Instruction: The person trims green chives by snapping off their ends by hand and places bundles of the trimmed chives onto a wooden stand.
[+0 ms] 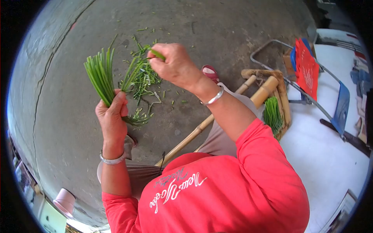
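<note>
My left hand (pixel 112 110) is closed round a bunch of long, thin green chive stalks (pixel 99 75), their cut ends fanned upward and the rest bending out below the fist. To the upper right, my right hand (pixel 173 64) pinches a short bundle of green stalk pieces (pixel 157 54) between thumb and fingers. A few loose stalks (pixel 131 73) stretch between the two hands; whether the right hand holds them too I cannot tell. Under the hands, a heap of cut green scraps (pixel 144 82) lies scattered on the concrete floor.
Bamboo poles (pixel 202 126) of a low frame cross beside my leg. Against its wooden end rests another green bundle (pixel 273 114). A metal-framed chair (pixel 340 106) with a red bag (pixel 306 70) stands at right. A pink bucket (pixel 65 202) is at lower left.
</note>
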Available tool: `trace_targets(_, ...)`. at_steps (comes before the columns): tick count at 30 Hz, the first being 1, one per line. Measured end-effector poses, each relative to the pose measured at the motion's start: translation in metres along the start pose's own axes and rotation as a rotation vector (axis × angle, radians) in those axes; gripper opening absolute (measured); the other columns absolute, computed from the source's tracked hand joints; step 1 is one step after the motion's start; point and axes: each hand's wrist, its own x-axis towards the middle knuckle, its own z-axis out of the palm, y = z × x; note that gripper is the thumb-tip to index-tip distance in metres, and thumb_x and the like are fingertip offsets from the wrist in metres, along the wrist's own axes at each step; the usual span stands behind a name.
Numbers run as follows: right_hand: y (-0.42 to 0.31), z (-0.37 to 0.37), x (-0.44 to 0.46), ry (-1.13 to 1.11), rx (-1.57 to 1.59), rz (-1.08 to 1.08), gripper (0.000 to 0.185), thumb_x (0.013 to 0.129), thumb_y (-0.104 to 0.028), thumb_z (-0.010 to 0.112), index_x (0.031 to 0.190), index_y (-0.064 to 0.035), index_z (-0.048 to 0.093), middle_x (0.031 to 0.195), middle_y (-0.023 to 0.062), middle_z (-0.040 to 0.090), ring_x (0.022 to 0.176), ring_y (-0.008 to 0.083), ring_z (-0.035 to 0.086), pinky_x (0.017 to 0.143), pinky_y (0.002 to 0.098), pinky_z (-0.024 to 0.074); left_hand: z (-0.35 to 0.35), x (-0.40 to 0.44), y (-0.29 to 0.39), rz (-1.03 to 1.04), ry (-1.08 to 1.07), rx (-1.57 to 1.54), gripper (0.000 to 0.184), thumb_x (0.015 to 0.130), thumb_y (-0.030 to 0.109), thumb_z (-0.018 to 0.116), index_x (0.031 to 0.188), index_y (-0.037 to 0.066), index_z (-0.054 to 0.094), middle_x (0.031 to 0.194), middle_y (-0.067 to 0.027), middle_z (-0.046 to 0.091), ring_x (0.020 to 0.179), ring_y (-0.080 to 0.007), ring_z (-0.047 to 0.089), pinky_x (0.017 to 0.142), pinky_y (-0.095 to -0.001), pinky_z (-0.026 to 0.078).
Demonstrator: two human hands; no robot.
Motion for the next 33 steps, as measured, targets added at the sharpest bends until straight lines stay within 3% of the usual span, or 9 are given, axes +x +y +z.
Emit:
trace_targets(3,-0.001,-0.004,-0.003,-0.077,-0.023,0.023,0.021,0.073,-0.019,0.058,0.068,0.0011,0.054,0.063,0.0211,0.054,0.062,0.0397,0.055,0.056,0.0436,0.0436,-0.001,-0.001,-0.003,0.009,-0.018,-0.006,0.006,0.083,0.006,0.064,0.088,0.002,0.062,0.066,-0.0006,0.056,0.049,-0.0048,0.043,0.044,-0.0186,0.032)
trace_targets(6,-0.003,-0.009,-0.009,-0.095,-0.077,-0.127,0.023,0.073,-0.021,0.059,0.068,0.0008,0.054,0.062,0.0206,0.053,0.061,0.04,0.054,0.055,0.0435,0.0433,0.008,-0.01,-0.004,-0.013,-0.001,0.051,0.005,0.082,0.006,0.064,0.086,0.004,0.062,0.065,-0.0005,0.056,0.049,-0.0049,0.043,0.043,-0.0191,0.031)
trace_targets(10,-0.009,-0.017,-0.007,-0.235,0.051,0.052,0.028,0.076,-0.019,0.061,0.064,0.0017,0.046,0.055,0.017,0.043,0.047,0.0247,0.041,0.048,0.0368,0.0362,-0.001,-0.01,-0.002,-0.011,-0.015,0.048,0.006,0.081,0.006,0.063,0.086,0.003,0.062,0.065,-0.0008,0.056,0.048,-0.0051,0.042,0.043,-0.0194,0.031)
trace_targets(13,-0.003,-0.015,0.001,-0.24,0.063,0.018,0.031,0.078,-0.018,0.062,0.063,0.0016,0.043,0.054,0.0151,0.04,0.048,0.0179,0.035,0.047,0.0345,0.0335,0.0,-0.002,0.0,-0.014,-0.033,0.027,0.007,0.082,0.006,0.064,0.088,0.003,0.061,0.065,-0.0012,0.055,0.048,-0.005,0.041,0.043,-0.0194,0.03)
trace_targets(18,-0.016,-0.012,-0.002,-0.259,0.132,0.039,0.02,0.078,-0.013,0.061,0.069,0.002,0.05,0.056,0.0138,0.045,0.049,0.0176,0.041,0.05,0.0333,0.0382,-0.002,-0.002,0.0,0.001,-0.064,-0.005,0.005,0.083,0.006,0.063,0.087,0.003,0.062,0.064,-0.0015,0.056,0.047,-0.0048,0.042,0.042,-0.0192,0.031)
trace_targets(20,-0.016,-0.013,-0.002,-0.319,-0.009,0.003,0.013,0.078,-0.011,0.061,0.076,0.0011,0.055,0.062,0.0136,0.054,0.054,0.0225,0.053,0.053,0.0328,0.0428,-0.002,-0.002,-0.001,0.004,-0.059,0.001,0.005,0.083,0.005,0.063,0.087,0.003,0.062,0.064,-0.0014,0.056,0.047,-0.0047,0.042,0.042,-0.0193,0.031)
trace_targets(26,-0.008,-0.005,-0.005,-0.237,-0.061,-0.11,0.013,0.076,-0.008,0.063,0.084,-0.0014,0.056,0.073,0.0152,0.06,0.065,0.0307,0.06,0.058,0.0355,0.0469,-0.001,-0.002,0.001,0.0,-0.064,0.0,0.004,0.083,0.004,0.062,0.087,0.002,0.062,0.064,-0.0009,0.055,0.047,-0.0046,0.041,0.042,-0.0194,0.031)
trace_targets(30,-0.006,-0.006,-0.005,-0.233,-0.071,-0.078,0.014,0.075,-0.007,0.063,0.085,-0.0019,0.056,0.072,0.0149,0.059,0.066,0.0313,0.06,0.06,0.036,0.0473,-0.005,-0.001,-0.001,-0.018,-0.088,-0.037,0.007,0.082,0.005,0.064,0.088,0.002,0.062,0.065,-0.0017,0.057,0.049,-0.0048,0.045,0.043,-0.0194,0.033)
trace_targets(33,-0.005,-0.006,-0.005,-0.274,-0.179,-0.125,0.016,0.076,-0.003,0.063,0.091,0.0008,0.06,0.08,0.0145,0.064,0.067,0.0226,0.063,0.059,0.0299,0.0477,-0.005,-0.001,-0.001,-0.027,-0.086,-0.045,0.007,0.082,0.005,0.064,0.088,0.002,0.062,0.065,-0.0018,0.057,0.049,-0.0048,0.044,0.043,-0.0196,0.033)
